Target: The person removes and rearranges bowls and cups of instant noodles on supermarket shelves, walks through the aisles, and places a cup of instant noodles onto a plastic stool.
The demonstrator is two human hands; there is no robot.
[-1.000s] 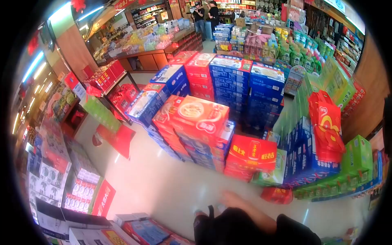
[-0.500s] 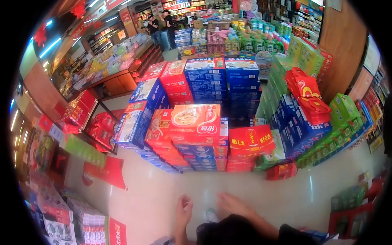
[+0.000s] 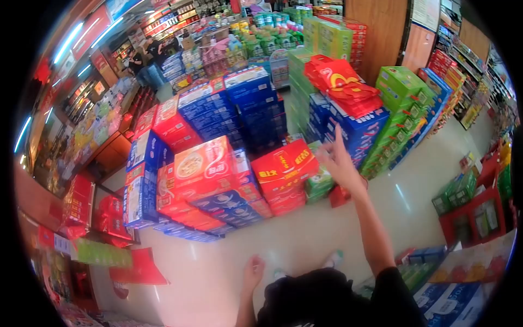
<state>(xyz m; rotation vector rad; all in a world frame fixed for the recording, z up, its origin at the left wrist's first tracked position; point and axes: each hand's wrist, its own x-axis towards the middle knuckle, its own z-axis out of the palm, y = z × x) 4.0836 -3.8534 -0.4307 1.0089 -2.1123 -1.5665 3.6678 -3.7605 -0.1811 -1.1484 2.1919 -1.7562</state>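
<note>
My right hand [image 3: 339, 162] reaches out in front of the stacks, index finger stretched out and the other fingers partly bent, holding nothing. In the view it overlaps the edge of a blue carton stack [image 3: 357, 133] topped by red bags [image 3: 346, 87]; I cannot tell whether it touches. Just left of it stand a red carton with yellow print [image 3: 284, 168] and a green-and-white carton [image 3: 320, 181]. Low over the floor, my left hand [image 3: 253, 271] hangs with its fingers loosely curled and nothing visible in them. Nearest to it is a red carton picturing a bowl [image 3: 204, 166] on blue cartons.
Blue cartons [image 3: 207, 109] and red cartons [image 3: 175, 125] form a ring of stacks ahead. Green cartons [image 3: 400, 109] stand at the right. A red mat [image 3: 140, 267] lies on the pale floor [image 3: 207, 267]. People [image 3: 155, 52] stand far back by the shelves.
My right hand has risen and reached forward to the right, its index finger now extended. My left hand stays low. The view has turned right and tilted, shifting the stacks leftward.
</note>
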